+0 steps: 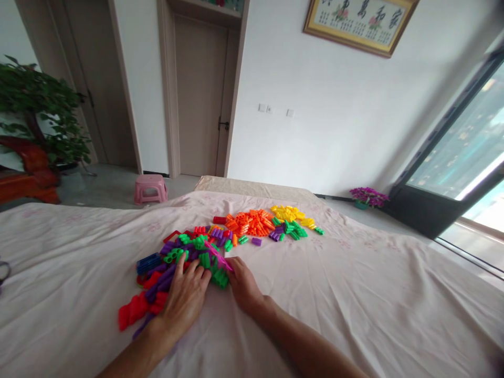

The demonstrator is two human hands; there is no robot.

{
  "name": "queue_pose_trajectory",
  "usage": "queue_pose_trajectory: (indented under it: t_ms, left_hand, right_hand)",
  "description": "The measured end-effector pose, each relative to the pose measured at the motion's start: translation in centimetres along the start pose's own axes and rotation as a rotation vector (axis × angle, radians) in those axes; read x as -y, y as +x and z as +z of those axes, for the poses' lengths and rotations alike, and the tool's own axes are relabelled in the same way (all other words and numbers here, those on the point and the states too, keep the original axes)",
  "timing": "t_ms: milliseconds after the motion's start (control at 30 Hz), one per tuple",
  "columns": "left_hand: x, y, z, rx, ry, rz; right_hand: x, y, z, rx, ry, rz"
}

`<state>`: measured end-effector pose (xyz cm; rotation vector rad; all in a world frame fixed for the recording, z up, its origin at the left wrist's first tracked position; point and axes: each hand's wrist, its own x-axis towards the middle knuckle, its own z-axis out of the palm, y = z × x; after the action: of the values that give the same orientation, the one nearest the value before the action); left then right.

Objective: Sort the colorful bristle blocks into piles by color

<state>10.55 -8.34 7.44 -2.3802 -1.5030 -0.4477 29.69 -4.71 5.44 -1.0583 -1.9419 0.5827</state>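
A mixed pile of small plastic tube pieces lies on the cloth, with green pieces [219, 276], purple pieces [159, 282] and red pieces [136, 311] jumbled together. Over its near side rests my left hand [188, 291], fingers spread and touching the green and purple pieces. My right hand [243, 283] is at the pile's right edge, fingers closed on the end of a bright pink strip [216, 255]. That strip slants across the green pieces; its exact kind is unclear. A dark blue piece [148, 262] sits at the pile's left.
Farther back are heaps of orange pieces [252, 223], yellow pieces [289, 213] and more green pieces [295, 230]. A single purple piece [256, 242] lies apart. The pale cloth [354, 294] is wrinkled. Beyond it stand a pink stool [150, 189] and a flowerpot [361, 205].
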Motion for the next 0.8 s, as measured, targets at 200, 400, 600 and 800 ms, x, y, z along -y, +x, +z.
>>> queue_pose_trajectory:
  t_ms: [200, 400, 600, 800]
  left_hand:
    - [-0.6, 0.0, -1.7, -0.067, -0.129, -0.024]
    - [-1.1, 0.2, 0.2, -0.255, -0.232, 0.075]
    - [-1.3, 0.1, 3.6, -0.291, -0.176, 0.101]
    - [0.1, 0.3, 4.2, -0.316, -0.036, 0.234]
  right_hand:
    - [-2.8, 1.0, -2.2, -0.146, 0.084, 0.055]
    - [-12.0, 3.0, -14.4, -0.533, -0.232, 0.324]
    - [-18.9, 1.9, -27.8, -0.708, -0.647, 0.789]
    - [-23.6, 1.4, -33.8, -0.697, -0.737, 0.983]
